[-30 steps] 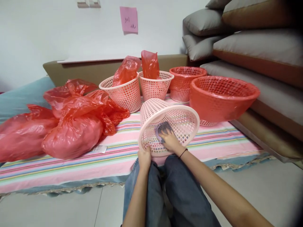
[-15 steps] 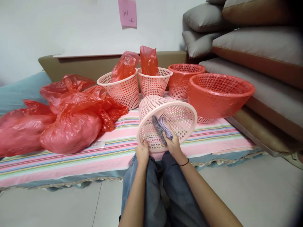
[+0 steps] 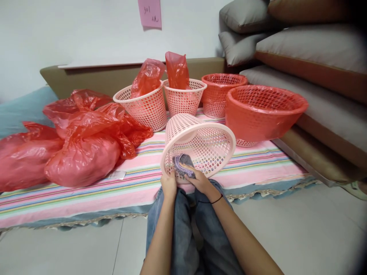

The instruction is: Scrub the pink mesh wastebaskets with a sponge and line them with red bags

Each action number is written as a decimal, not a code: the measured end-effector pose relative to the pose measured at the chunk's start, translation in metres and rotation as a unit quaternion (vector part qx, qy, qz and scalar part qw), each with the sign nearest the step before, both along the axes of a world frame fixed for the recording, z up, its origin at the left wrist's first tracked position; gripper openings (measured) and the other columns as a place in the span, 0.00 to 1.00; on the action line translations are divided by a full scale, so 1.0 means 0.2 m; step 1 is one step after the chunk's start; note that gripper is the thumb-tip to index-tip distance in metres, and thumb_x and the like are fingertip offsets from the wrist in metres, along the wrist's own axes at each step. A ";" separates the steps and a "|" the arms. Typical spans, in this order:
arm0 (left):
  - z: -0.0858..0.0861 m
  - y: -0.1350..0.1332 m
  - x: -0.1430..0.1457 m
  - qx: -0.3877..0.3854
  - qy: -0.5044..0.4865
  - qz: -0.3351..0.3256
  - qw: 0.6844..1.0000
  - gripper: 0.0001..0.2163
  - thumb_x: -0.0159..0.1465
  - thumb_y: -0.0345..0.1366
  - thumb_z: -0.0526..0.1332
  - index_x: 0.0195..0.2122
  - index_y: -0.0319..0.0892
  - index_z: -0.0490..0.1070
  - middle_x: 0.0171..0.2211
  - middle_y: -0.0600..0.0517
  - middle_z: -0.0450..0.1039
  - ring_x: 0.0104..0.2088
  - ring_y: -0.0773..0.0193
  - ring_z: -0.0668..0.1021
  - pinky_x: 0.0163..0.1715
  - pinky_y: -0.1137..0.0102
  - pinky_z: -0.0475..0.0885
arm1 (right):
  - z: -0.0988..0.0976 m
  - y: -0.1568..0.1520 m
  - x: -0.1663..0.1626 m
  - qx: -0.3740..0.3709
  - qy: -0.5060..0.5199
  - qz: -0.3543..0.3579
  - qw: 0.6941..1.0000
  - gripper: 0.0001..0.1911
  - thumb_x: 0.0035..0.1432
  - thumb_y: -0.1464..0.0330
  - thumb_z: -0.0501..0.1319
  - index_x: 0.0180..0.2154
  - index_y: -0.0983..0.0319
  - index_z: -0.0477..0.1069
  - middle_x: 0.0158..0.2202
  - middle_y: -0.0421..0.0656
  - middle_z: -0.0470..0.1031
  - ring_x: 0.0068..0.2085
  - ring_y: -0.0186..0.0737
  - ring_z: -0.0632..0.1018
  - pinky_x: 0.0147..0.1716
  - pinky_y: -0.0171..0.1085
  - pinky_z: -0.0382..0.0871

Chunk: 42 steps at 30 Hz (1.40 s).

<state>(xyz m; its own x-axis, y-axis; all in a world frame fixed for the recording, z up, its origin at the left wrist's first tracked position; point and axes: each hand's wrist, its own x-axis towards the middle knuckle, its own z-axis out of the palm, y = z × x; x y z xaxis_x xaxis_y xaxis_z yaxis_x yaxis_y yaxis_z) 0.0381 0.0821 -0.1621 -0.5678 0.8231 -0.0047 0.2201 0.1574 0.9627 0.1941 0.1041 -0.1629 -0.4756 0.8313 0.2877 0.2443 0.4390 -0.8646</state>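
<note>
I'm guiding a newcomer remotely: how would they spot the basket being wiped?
On the striped pink cloth, find the tipped pale pink perforated plastic basket at the near edge. Unlike its upright neighbours, its mouth faces the person, with the right hand pressing a grey cloth inside.

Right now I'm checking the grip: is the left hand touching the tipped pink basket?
Touching. The head view shows the left hand gripping the lower rim of the pink basket, fingers curled over its edge.

Single head-worn view, forward and down, close over lap and hands, striped mat [image 3: 86, 194] beyond.
</note>
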 end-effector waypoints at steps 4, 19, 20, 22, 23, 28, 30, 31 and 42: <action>-0.01 0.00 -0.01 0.002 0.008 -0.011 1.000 0.15 0.62 0.36 0.59 0.49 0.40 0.74 0.40 0.46 0.82 0.43 0.53 0.82 0.44 0.64 0.74 | -0.01 -0.02 -0.01 -0.055 0.100 -0.003 0.993 0.26 0.65 0.60 0.59 0.62 0.59 0.67 0.61 0.46 0.71 0.62 0.47 0.72 0.65 0.52 0.61; -0.01 -0.01 -0.01 -0.012 0.020 -0.034 0.999 0.14 0.67 0.38 0.61 0.50 0.39 0.73 0.43 0.47 0.79 0.43 0.59 0.80 0.48 0.58 0.74 | -0.07 -0.02 0.02 0.152 -0.062 -0.107 0.981 0.35 0.47 0.81 0.56 0.59 0.65 0.69 0.61 0.53 0.71 0.64 0.50 0.69 0.66 0.55 0.58; -0.02 -0.01 -0.01 -0.018 0.021 -0.029 0.999 0.13 0.67 0.40 0.61 0.49 0.38 0.73 0.43 0.47 0.78 0.43 0.59 0.80 0.48 0.57 0.74 | -0.06 -0.02 0.04 0.155 -0.068 -0.149 0.974 0.37 0.46 0.81 0.55 0.60 0.65 0.68 0.62 0.53 0.70 0.66 0.51 0.66 0.67 0.57 0.54; -0.02 0.00 -0.01 -0.028 0.023 -0.023 0.999 0.13 0.67 0.41 0.62 0.47 0.38 0.73 0.43 0.47 0.77 0.43 0.59 0.80 0.49 0.56 0.74 | -0.03 -0.03 0.05 0.152 -0.088 -0.234 0.956 0.39 0.46 0.81 0.54 0.62 0.66 0.65 0.66 0.53 0.64 0.69 0.54 0.59 0.68 0.61 0.47; -0.02 0.00 -0.01 -0.031 0.023 -0.022 0.999 0.13 0.67 0.42 0.62 0.47 0.38 0.73 0.43 0.47 0.77 0.44 0.59 0.79 0.49 0.56 0.74 | -0.02 -0.03 0.06 0.138 -0.103 -0.264 0.949 0.40 0.46 0.81 0.54 0.63 0.67 0.63 0.67 0.53 0.62 0.70 0.54 0.56 0.69 0.61 0.45; -0.01 -0.01 0.00 -0.037 0.024 -0.025 0.999 0.12 0.67 0.42 0.62 0.45 0.38 0.73 0.43 0.48 0.77 0.43 0.59 0.79 0.48 0.57 0.74 | -0.01 -0.03 0.03 0.022 -0.137 -0.218 0.966 0.37 0.45 0.83 0.55 0.59 0.69 0.69 0.65 0.57 0.65 0.69 0.62 0.58 0.67 0.62 0.47; 0.00 -0.01 0.00 -0.033 0.025 -0.024 0.999 0.13 0.67 0.42 0.62 0.45 0.38 0.73 0.43 0.48 0.77 0.43 0.59 0.79 0.48 0.57 0.74 | -0.02 -0.03 0.01 0.014 -0.122 -0.186 0.975 0.37 0.43 0.83 0.56 0.57 0.66 0.72 0.63 0.54 0.68 0.67 0.62 0.62 0.67 0.61 0.51; 0.00 -0.01 0.00 -0.030 0.025 -0.024 0.999 0.13 0.67 0.42 0.62 0.46 0.38 0.73 0.42 0.48 0.77 0.43 0.59 0.79 0.48 0.57 0.74 | -0.02 -0.03 0.01 0.012 -0.108 -0.169 0.980 0.37 0.42 0.83 0.57 0.57 0.64 0.73 0.63 0.52 0.69 0.66 0.61 0.64 0.67 0.59 0.53; -0.01 0.01 -0.01 -0.019 0.029 -0.019 0.999 0.14 0.67 0.39 0.62 0.50 0.38 0.72 0.43 0.47 0.78 0.43 0.59 0.80 0.49 0.57 0.73 | -0.06 -0.01 0.06 0.005 0.115 -0.212 0.970 0.26 0.61 0.64 0.57 0.58 0.66 0.70 0.56 0.51 0.76 0.57 0.49 0.76 0.59 0.49 0.69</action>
